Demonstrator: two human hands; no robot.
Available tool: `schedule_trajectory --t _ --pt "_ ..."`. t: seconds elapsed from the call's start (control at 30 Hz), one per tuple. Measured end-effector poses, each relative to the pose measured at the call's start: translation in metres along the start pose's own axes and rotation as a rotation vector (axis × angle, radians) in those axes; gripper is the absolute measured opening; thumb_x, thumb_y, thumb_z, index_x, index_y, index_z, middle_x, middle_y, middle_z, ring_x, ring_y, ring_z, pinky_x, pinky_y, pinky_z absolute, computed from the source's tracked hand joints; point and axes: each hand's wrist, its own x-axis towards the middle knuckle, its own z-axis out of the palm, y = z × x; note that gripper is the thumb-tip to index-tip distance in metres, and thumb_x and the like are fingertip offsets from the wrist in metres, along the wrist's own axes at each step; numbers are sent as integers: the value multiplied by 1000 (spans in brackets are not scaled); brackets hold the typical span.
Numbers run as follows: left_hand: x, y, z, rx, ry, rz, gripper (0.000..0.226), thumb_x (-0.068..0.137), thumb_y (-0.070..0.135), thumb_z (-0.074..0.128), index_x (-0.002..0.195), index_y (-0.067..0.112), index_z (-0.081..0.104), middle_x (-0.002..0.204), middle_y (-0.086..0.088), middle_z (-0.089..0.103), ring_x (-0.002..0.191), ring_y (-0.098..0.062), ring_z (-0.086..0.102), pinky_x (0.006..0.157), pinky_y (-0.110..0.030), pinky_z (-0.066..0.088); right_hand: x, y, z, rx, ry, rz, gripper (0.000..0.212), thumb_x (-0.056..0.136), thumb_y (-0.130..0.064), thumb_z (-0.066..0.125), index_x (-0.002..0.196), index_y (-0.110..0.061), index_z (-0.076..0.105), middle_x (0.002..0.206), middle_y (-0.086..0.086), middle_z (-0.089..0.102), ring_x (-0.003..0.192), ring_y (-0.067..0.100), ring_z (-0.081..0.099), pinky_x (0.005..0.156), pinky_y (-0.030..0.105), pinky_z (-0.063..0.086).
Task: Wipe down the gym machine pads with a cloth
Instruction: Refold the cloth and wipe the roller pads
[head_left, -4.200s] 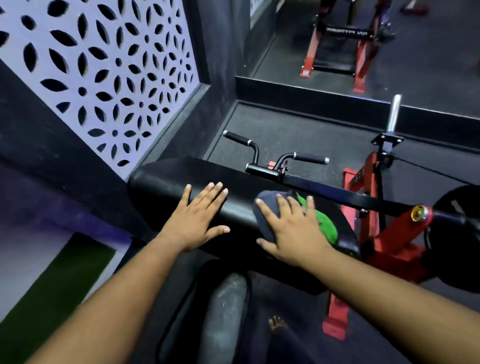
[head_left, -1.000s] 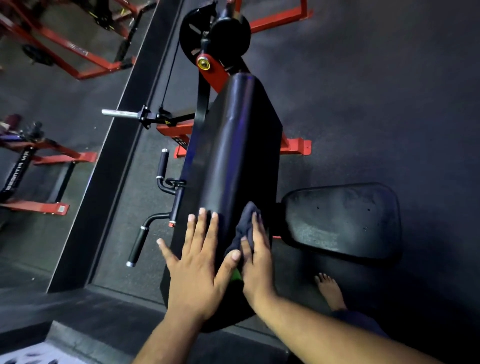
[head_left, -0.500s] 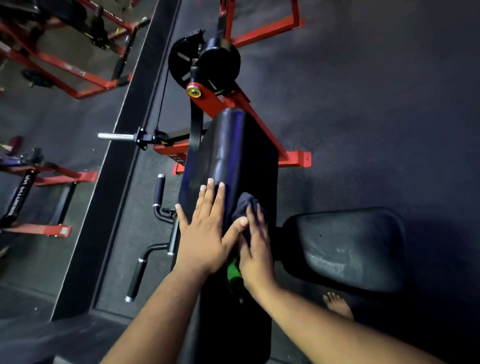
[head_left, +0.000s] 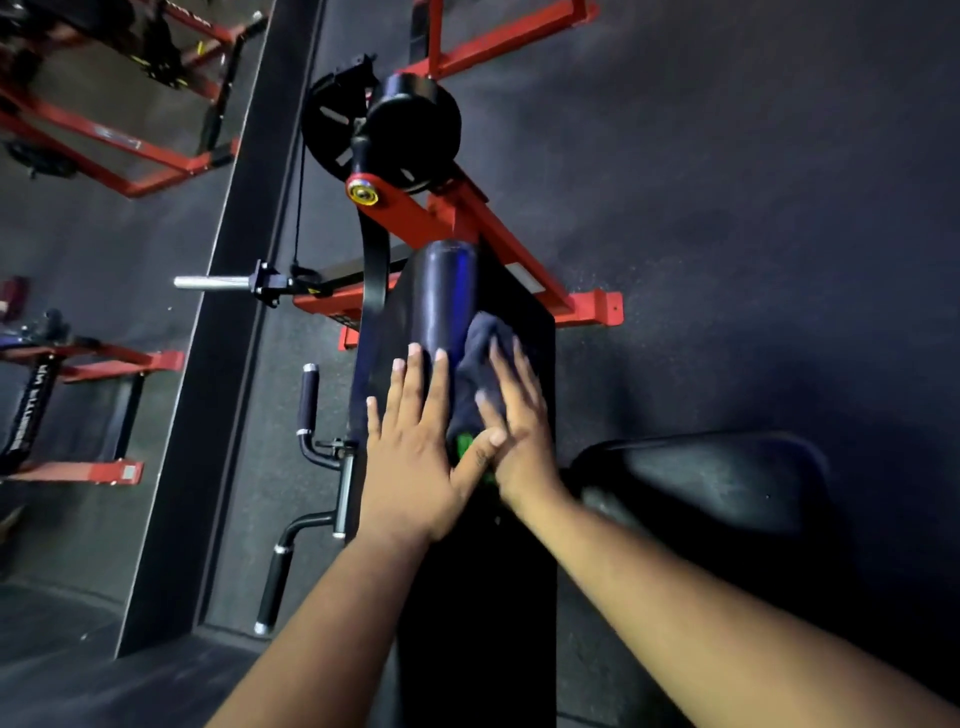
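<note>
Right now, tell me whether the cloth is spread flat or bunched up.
Bunched: the cloth shows folds and humps under the right hand, pressed against the long pad.

Both hands sit farther up the long pad than a second ago. The left hand lies flat with its fingertips nearer the rounded far end. The right hand presses the cloth higher along the pad's right side, the cloth bunched ahead of its fingers. The view has swung from facing the pad crosswise to looking along it, and the seat now lies lower right.
</note>
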Motion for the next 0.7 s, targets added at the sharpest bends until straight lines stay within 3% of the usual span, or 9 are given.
schedule_trajectory --t 0.17,0.23,0.3,0.37,0.4,0.47,0.5,0.63,0.7 --pt "-2 1 -1 55 -21 -9 101 84 92 13 164 32 3 172 2 -7 158 -15 -11 128 -52 2 100 6 -2 17 -22 28 59 101 -41 39 154 -15 40 157 17 42 147 31 38 121 38 28" --pt "-2 1 0 55 -22 -19 100 84 92 14 164 32 2 172 4 -8 158 -14 -12 128 -53 2 117 33 -14 54 -46 31 52 105 -31 44 154 -13 37 157 15 42 147 31 38 121 39 31" --pt "-3 1 0 50 -23 -25 100 84 92 15 164 33 1 172 6 -9 158 -13 -13 128 -53 3 108 63 -25 181 -53 242 50 106 -7 42 155 -16 35 155 12 43 142 28 43 116 31 35" --pt "-2 2 0 42 -22 -32 99 84 92 16 163 35 1 172 7 -11 157 -12 -14 128 -53 2 77 78 -29 356 -7 502 41 107 -16 43 148 -16 42 147 7 49 129 16 54 113 25 38" --pt "-2 2 0 37 -24 -30 99 84 92 16 163 35 0 172 7 -11 157 -12 -13 128 -52 2 57 91 -27 333 23 511 47 105 -29 46 149 -14 40 149 5 47 131 14 51 119 29 34" --pt "-1 1 0 43 -21 -27 99 84 92 17 163 35 0 172 7 -11 157 -13 -13 128 -52 2 20 112 -14 347 -42 455 73 95 -45 49 157 -13 31 163 4 32 149 16 33 127 40 19" --pt "0 1 0 46 -21 -27 99 84 92 17 163 35 0 172 7 -11 158 -13 -13 128 -53 3 13 111 -10 293 -45 410 74 94 -44 48 159 -16 30 166 3 27 153 17 25 128 43 16" --pt "-1 0 1 52 -21 -24 100 84 92 18 163 35 -1 172 6 -10 158 -14 -13 128 -54 5 45 32 -20 194 -10 207 59 97 -12 42 155 -12 37 166 11 27 155 19 21 123 18 13" --pt "0 0 1 61 -25 -25 99 84 92 17 163 34 -1 172 5 -10 158 -15 -12 128 -54 5 88 4 -19 193 -6 85 58 100 -7 43 157 -14 34 167 10 23 155 17 17 121 14 13"
